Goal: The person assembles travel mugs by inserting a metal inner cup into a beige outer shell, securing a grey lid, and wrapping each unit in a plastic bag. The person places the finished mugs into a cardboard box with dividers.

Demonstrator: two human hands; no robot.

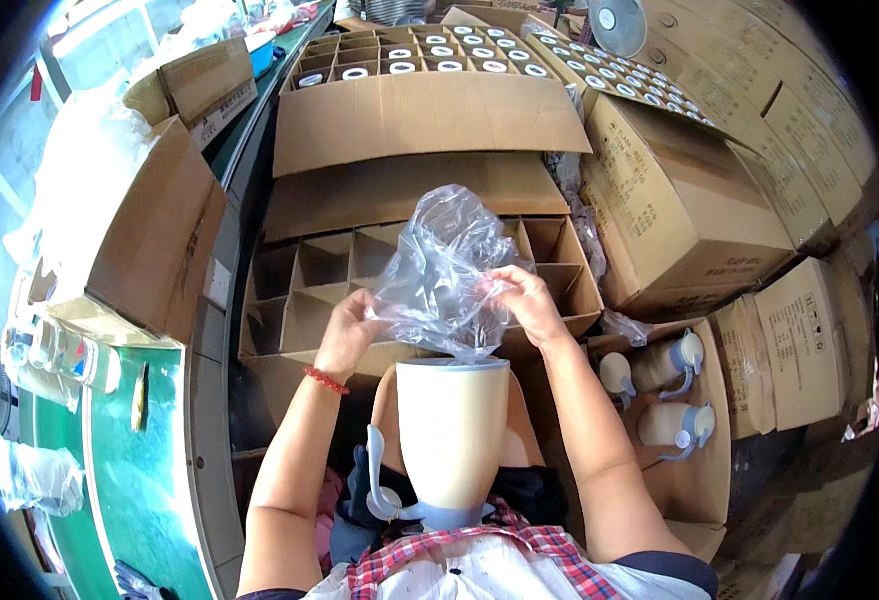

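Note:
A crumpled clear plastic bag [444, 265] is stretched between my two hands. My left hand [347, 338], with a red bead bracelet at the wrist, pinches one side of it. On the other side my right hand [525, 303] grips the bag with bent fingers. Just below, a cream vacuum jug [452, 420] stands on my lap against my body, its broad grey-blue end up. Its light blue handle [375, 470] and spout end point down toward me. The bag's lower edge meets the raised end; whether it goes over the rim I cannot tell.
Ahead is a carton with cardboard dividers [319, 262]. Behind it, another divided carton [429, 110] holds several white-topped cylinders. At right, an open box [694, 490] holds cream jugs [671, 365]. A green bench [149, 470] runs along the left, with a yellow cutter [140, 397].

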